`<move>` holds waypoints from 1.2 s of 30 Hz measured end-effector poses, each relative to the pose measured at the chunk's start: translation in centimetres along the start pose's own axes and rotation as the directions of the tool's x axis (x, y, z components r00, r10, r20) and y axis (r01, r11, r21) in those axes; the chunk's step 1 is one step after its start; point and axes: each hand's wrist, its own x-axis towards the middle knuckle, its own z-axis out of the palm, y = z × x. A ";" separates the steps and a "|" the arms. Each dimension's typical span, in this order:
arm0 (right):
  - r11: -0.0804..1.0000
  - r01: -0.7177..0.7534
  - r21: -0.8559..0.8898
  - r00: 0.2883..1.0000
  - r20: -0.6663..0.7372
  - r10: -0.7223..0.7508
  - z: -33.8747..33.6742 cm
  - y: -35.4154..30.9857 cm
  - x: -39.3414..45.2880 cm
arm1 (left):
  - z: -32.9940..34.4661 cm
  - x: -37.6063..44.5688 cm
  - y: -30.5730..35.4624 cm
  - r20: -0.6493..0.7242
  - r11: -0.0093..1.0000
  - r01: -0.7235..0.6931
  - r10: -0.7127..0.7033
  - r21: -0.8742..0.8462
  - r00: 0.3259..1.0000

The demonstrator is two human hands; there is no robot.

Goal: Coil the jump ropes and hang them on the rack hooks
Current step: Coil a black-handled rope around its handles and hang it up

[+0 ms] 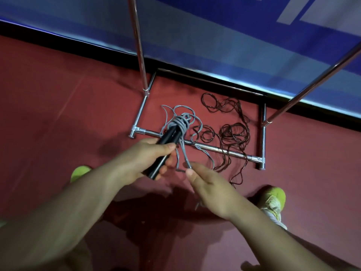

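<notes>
My left hand (pixel 144 159) grips two black handles (pixel 166 145) of a grey jump rope (pixel 180 123), whose cord is wound in several turns around the handles' far end. My right hand (pixel 211 186) pinches a strand of that grey cord just below the handles, pulled taut. The rest of the grey cord lies in loose loops on the floor. A dark red jump rope (pixel 232 132) lies tangled on the floor to the right, draped over the rack's front base bar (pixel 213 148). The metal rack's upright poles (pixel 139 47) rise left and right; no hooks are in view.
The floor is dark red carpet (pixel 58 106). A blue wall banner (pixel 214 36) runs behind the rack. My feet in yellow-green shoes (pixel 273 200) stand either side, close to the rack's base frame.
</notes>
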 end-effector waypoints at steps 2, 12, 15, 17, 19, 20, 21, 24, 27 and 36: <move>0.989 0.103 -0.106 0.994 -0.032 -0.107 -0.2 -0.5 -0.2 | -0.5 0.2 0.3 -0.015 0.999 0.018 -0.017 0.051 1.000; 0.880 0.282 -0.381 0.959 0.089 -0.269 -4.3 -1.9 -2.1 | 2.0 -0.3 -2.8 0.378 0.713 -0.063 -0.294 0.698 0.878; 0.997 0.082 0.014 0.995 0.059 -0.082 -6.3 -1.3 -1.4 | 2.6 -1.6 -1.8 0.512 0.703 -0.199 -0.267 0.683 0.816; 0.931 -0.066 0.358 0.982 0.187 -0.002 -6.6 -0.5 -0.9 | 2.9 -2.3 -1.5 0.585 0.736 -0.244 -0.246 0.632 0.772; 0.766 -0.184 0.616 0.957 0.289 -0.002 -5.7 0.0 -0.4 | 3.0 -2.7 -1.4 0.659 0.815 -0.236 -0.221 0.530 0.719; 0.709 -0.212 0.673 0.948 0.317 -0.017 -5.1 -0.1 -0.1 | 2.9 -2.8 -1.3 0.686 0.849 -0.225 -0.200 0.477 0.699; 0.665 -0.231 0.710 0.940 0.339 -0.036 -4.4 0.1 0.3 | 2.7 -2.9 -1.3 0.710 0.878 -0.217 -0.176 0.426 0.682; 0.420 -0.298 0.857 0.931 0.357 -0.069 -3.5 -0.1 1.1 | 1.8 -2.9 -1.2 0.767 0.966 -0.182 -0.025 0.183 0.641; 0.292 -0.208 0.933 0.967 0.241 -0.079 -4.0 -0.2 1.6 | 0.8 -2.5 -1.0 0.602 0.994 -0.107 0.099 -0.021 0.792; 0.893 0.014 0.450 0.994 -0.106 0.038 -2.5 -1.1 1.3 | 0.9 -1.7 -0.8 0.288 0.998 0.012 -0.028 0.056 0.957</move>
